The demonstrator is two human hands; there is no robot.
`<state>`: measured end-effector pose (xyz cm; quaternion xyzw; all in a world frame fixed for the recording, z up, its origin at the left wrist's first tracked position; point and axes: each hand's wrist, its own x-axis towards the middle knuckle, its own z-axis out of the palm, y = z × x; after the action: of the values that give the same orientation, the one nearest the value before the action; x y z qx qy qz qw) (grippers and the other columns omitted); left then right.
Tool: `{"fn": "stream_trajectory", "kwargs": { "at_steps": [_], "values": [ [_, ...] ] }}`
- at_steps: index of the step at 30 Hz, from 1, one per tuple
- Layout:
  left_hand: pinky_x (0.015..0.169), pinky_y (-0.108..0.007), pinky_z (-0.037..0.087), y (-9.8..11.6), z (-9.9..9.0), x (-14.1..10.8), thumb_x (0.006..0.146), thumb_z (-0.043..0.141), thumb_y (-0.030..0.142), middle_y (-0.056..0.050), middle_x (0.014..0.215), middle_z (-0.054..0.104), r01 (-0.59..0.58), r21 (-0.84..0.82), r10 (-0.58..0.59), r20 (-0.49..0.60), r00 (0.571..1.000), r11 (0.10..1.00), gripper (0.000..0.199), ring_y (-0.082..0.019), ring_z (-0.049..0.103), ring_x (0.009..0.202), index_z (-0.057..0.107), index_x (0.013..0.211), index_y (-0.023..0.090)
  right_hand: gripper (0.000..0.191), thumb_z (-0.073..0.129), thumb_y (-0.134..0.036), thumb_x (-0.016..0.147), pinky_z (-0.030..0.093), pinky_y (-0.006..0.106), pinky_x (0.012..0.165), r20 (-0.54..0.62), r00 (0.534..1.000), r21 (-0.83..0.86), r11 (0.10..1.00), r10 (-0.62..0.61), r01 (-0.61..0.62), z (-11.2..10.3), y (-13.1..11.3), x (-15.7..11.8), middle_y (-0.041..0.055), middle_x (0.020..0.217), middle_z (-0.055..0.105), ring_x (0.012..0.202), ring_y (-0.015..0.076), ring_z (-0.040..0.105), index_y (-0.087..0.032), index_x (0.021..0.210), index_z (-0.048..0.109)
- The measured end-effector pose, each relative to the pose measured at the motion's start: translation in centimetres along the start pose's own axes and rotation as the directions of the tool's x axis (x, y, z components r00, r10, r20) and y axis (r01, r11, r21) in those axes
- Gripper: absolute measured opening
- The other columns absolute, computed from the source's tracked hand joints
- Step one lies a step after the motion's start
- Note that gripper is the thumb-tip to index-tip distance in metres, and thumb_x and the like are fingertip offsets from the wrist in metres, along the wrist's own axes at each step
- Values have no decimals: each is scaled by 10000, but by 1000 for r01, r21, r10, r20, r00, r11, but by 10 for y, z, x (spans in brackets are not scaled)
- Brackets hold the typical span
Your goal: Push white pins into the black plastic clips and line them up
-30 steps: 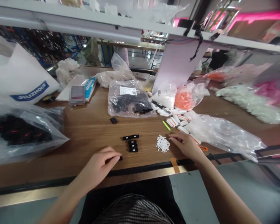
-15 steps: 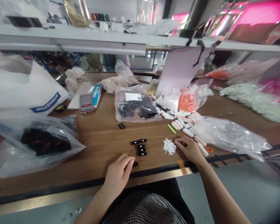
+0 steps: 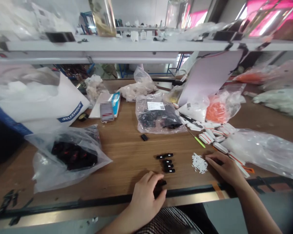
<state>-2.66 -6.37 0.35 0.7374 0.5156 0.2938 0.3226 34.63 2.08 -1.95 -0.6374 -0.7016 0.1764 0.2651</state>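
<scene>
My left hand (image 3: 147, 195) is at the table's front edge, thumb and fingers apart around a small black piece (image 3: 162, 182) lying on the wood; no grip on it shows. Above it several black pieces with white marks (image 3: 168, 165) lie in a loose group. My right hand (image 3: 223, 165) rests just right of a pile of small white pieces (image 3: 199, 163), thumb and index finger near its edge; whether anything is between them is too small to tell. A lone black piece (image 3: 144, 137) lies farther back.
A clear bag with black items (image 3: 74, 154) lies at the left, another labelled bag (image 3: 158, 115) at the back. Right of it are a green stick (image 3: 199, 142), white strips (image 3: 206, 137), an orange-filled bag (image 3: 216, 109) and a large clear bag (image 3: 266, 151). A shelf (image 3: 136, 45) crosses above.
The view has turned left, so the table things appear farther right. My left thumb and fingers have spread apart beside the front black piece. My right hand remains by the white pile.
</scene>
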Motion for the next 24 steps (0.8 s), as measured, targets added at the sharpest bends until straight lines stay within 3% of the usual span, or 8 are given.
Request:
{"fn": "stream_trajectory", "kwargs": {
  "at_steps": [9,14,19,24],
  "values": [
    [793,-351,526,-1,-6,2,793,675,172,-48,1042,653,14,-54,-13,19,1000,998,364,-213,628,892,614,1145,240,303,655,-542,801,554,442,892,-55,998,4,1000,-6,6,3,10,-1,67,971,756,920,289,708,-265,859,762],
    [714,-312,494,-1,-5,7,764,680,157,-27,972,656,54,-54,-53,30,998,997,339,-192,621,820,636,1089,242,368,652,-556,805,539,468,935,-75,997,-55,998,0,-4,4,12,-1,73,1063,744,998,303,690,-280,1026,753],
    [670,-292,467,1,-5,9,723,698,150,-15,932,665,71,-76,-70,20,997,995,342,-171,611,754,650,1049,239,374,632,-596,790,537,473,923,-118,992,-82,996,-54,44,7,20,-3,75,994,732,933,290,688,-263,881,775],
    [681,-293,465,2,-4,10,702,702,152,-13,917,663,69,-93,-70,-13,997,993,364,-170,611,755,652,1052,239,297,659,-563,777,563,461,875,-70,997,-29,999,-28,26,4,19,1,64,920,746,885,293,703,-289,812,766]
  ]
}}
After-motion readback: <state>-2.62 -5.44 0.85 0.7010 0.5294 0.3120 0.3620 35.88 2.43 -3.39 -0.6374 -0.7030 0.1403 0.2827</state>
